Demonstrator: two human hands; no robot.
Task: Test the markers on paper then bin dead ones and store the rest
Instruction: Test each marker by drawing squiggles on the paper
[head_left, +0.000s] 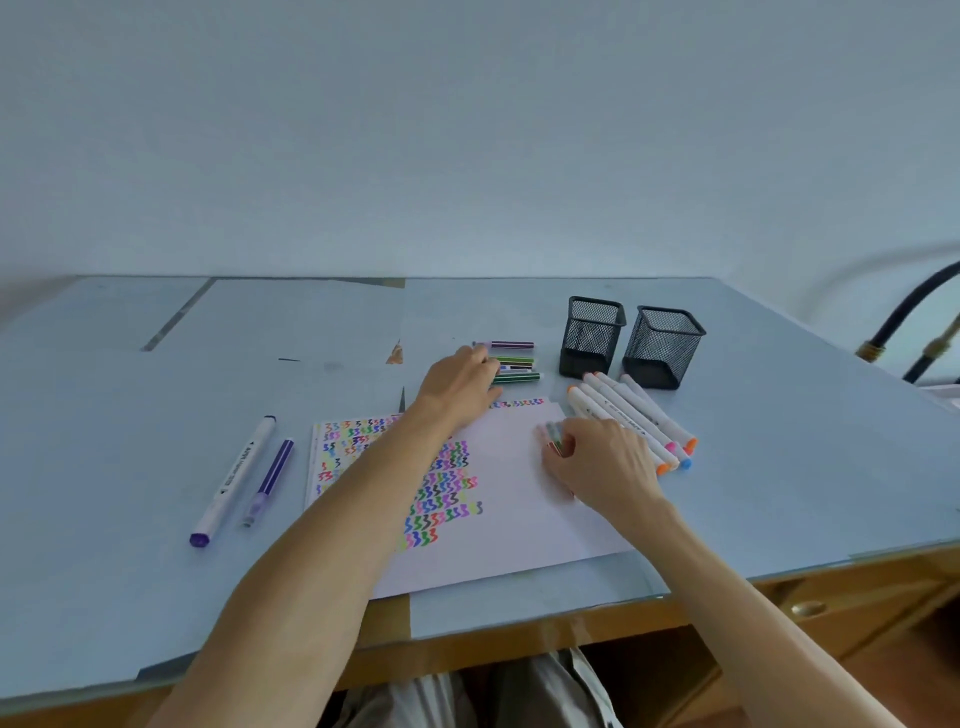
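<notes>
Reaching across the paper (519, 519), the left hand (460, 382) lies on a row of slim markers (514, 361) beside two mesh cups (592, 338); its grip cannot be told. The right hand (602, 460) clutches a bundle of markers (555, 435) over the sheet. Fat white markers (634, 415) lie nearby; two purple markers (249, 478) sit well left on the tabletop (104, 441).

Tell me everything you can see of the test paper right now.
The test paper is a white sheet lying flat near the table's front edge. Rows of small squiggles in many colours fill its left half; the right half is mostly blank. The left forearm crosses over it and the right hand, gripping some markers, rests on it.
</notes>
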